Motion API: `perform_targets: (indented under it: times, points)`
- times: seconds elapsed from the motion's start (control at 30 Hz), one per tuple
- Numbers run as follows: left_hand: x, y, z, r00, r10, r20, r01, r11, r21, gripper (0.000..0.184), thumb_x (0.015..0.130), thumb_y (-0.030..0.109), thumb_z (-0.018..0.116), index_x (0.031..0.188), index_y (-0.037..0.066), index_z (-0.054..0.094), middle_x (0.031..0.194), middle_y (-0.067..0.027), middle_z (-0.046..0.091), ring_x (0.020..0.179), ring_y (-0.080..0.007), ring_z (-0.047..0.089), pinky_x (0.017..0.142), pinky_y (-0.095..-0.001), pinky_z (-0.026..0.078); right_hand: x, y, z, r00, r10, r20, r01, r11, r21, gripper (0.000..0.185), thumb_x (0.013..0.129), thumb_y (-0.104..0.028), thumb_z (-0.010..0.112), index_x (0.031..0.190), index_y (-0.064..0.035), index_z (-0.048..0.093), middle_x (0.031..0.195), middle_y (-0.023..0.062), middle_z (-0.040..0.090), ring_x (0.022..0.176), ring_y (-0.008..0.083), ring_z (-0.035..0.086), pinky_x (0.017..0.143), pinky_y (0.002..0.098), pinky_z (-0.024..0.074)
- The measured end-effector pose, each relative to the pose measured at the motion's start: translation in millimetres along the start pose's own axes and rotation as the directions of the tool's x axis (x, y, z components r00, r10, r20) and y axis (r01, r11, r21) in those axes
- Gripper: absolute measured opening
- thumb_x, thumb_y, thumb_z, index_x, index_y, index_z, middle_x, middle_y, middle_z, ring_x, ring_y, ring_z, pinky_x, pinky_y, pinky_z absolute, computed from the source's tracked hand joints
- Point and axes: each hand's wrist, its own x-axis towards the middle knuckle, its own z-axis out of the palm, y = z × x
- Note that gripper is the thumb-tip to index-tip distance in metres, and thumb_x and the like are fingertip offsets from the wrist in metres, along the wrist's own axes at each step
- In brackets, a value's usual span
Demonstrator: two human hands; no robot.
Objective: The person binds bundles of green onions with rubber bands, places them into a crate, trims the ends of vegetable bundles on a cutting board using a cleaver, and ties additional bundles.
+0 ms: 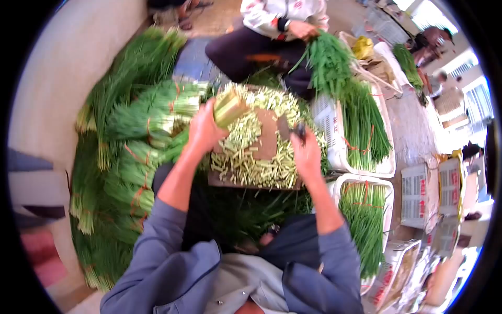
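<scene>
My left hand [204, 128] is wrapped round a bunch of chives [230, 108], its pale stem ends pointing up and to the right over the board. Green leaves trail back below my wrist. In my right hand [306, 154] is a knife [298, 129] with a dark handle; its blade, partly blurred, sits over the right side of the board. Beneath both hands lies a wooden cutting board [268, 137], strewn with short cut pieces of pale stem [246, 170]. The knife and the bunch are apart.
Tied chive bundles [137, 167] are heaped on my left. To my right stand white crates [388, 170] filled with chives. A co-worker [277, 42] sits opposite, holding loose chives [329, 60]. More crates [415, 193] and people are farther right; a wall [57, 94] bounds the left.
</scene>
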Motion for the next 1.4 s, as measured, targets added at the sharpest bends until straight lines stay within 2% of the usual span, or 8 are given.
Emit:
perform_targets:
  times: [0.1, 0.17, 0.3, 0.43, 0.7, 0.87, 0.97, 1.4]
  points:
    - [-9, -11, 27, 0.994, 0.085, 0.070, -0.093, 0.988, 0.122, 0.102, 0.063, 0.016, 0.089, 0.152, 0.006, 0.039, 0.120, -0.0196, 0.062, 0.106, -0.0336, 0.065, 0.095, -0.0453, 0.056, -89, 2, 0, 0.983, 0.063, -0.170, -0.072, 0.996, -0.047, 0.031, 0.098, -0.006, 0.062, 0.130, -0.0036, 0.062, 0.125, 0.0113, 0.061, 0.101, 0.0224, 0.060, 0.092, 0.0337, 0.0495]
    - [-19, -8, 14, 0.994, 0.105, -0.004, -0.105, 0.994, 0.009, 0.096, 0.062, 0.014, 0.087, 0.148, 0.007, 0.043, 0.120, -0.0184, 0.062, 0.106, -0.0308, 0.066, 0.091, -0.0419, 0.059, -140, 16, 18, 0.950, 0.311, -0.020, -0.263, 0.834, 0.485, 0.040, 0.100, 0.009, 0.047, 0.136, -0.0042, 0.056, 0.125, 0.0068, 0.059, 0.094, 0.0147, 0.062, 0.080, 0.0294, 0.0593]
    - [-15, -12, -38, 0.989, -0.068, -0.128, 0.020, 0.938, -0.346, 0.078, 0.063, 0.012, 0.082, 0.134, 0.009, 0.050, 0.111, -0.0129, 0.068, 0.089, -0.0243, 0.070, 0.079, -0.0390, 0.061, -154, 6, 38, 0.877, 0.394, 0.274, -0.312, 0.032, 0.950, 0.043, 0.097, 0.002, 0.053, 0.139, -0.0095, 0.047, 0.131, 0.0112, 0.058, 0.113, 0.0314, 0.064, 0.090, 0.0509, 0.0601]
    - [-19, -38, -66, 0.931, 0.008, -0.366, -0.134, 0.937, -0.322, 0.068, 0.066, 0.013, 0.077, 0.130, 0.010, 0.052, 0.102, -0.0096, 0.072, 0.086, -0.0224, 0.070, 0.077, -0.0360, 0.058, -116, 17, 30, 0.913, 0.212, 0.348, -0.312, -0.185, 0.932, 0.031, 0.099, -0.014, 0.042, 0.129, -0.0117, 0.050, 0.130, 0.0254, 0.060, 0.118, 0.0418, 0.063, 0.092, 0.0577, 0.0599]
    - [-26, -35, -82, 0.926, -0.043, -0.376, -0.151, 0.869, -0.471, 0.067, 0.064, 0.009, 0.078, 0.127, 0.006, 0.053, 0.102, -0.0056, 0.070, 0.086, -0.0165, 0.067, 0.079, -0.0324, 0.055, -91, 60, 47, 0.596, 0.551, 0.584, -0.803, 0.399, 0.443, 0.024, 0.106, -0.030, 0.055, 0.105, -0.0056, 0.053, 0.079, 0.0079, 0.060, 0.055, 0.0141, 0.057, 0.047, 0.0287, 0.0460]
    - [-27, -27, -83, 0.936, -0.026, -0.350, -0.115, 0.919, -0.376, 0.070, 0.065, 0.011, 0.079, 0.130, 0.007, 0.053, 0.110, -0.0123, 0.071, 0.098, -0.0263, 0.069, 0.088, -0.0387, 0.054, -114, -11, 100, 0.895, 0.256, 0.364, -0.279, 0.960, 0.011, 0.029, 0.105, -0.028, 0.051, 0.114, -0.0005, 0.050, 0.082, 0.0262, 0.065, 0.072, 0.0410, 0.066, 0.064, 0.0516, 0.0496]
    - [-27, -16, -80, 0.954, 0.005, -0.300, -0.122, 0.920, -0.372, 0.076, 0.062, 0.009, 0.081, 0.132, 0.007, 0.052, 0.113, -0.0148, 0.071, 0.100, -0.0290, 0.069, 0.089, -0.0408, 0.055, -85, 4, 156, 0.847, 0.186, 0.498, -0.148, 0.982, -0.115, 0.030, 0.104, -0.029, 0.052, 0.114, -0.0007, 0.047, 0.092, 0.0360, 0.065, 0.093, 0.0592, 0.059, 0.080, 0.0637, 0.0450]
    - [19, -17, -5, 0.979, 0.093, 0.184, -0.078, 0.993, -0.086, 0.092, 0.058, 0.024, 0.083, 0.141, 0.005, 0.049, 0.118, -0.0220, 0.067, 0.105, -0.0370, 0.068, 0.093, -0.0445, 0.055, 31, 142, 17, 0.875, 0.482, -0.048, -0.460, 0.797, -0.392, 0.045, 0.101, -0.030, 0.054, 0.131, 0.0011, 0.043, 0.102, 0.0349, 0.067, 0.099, 0.0528, 0.065, 0.087, 0.0574, 0.0503]
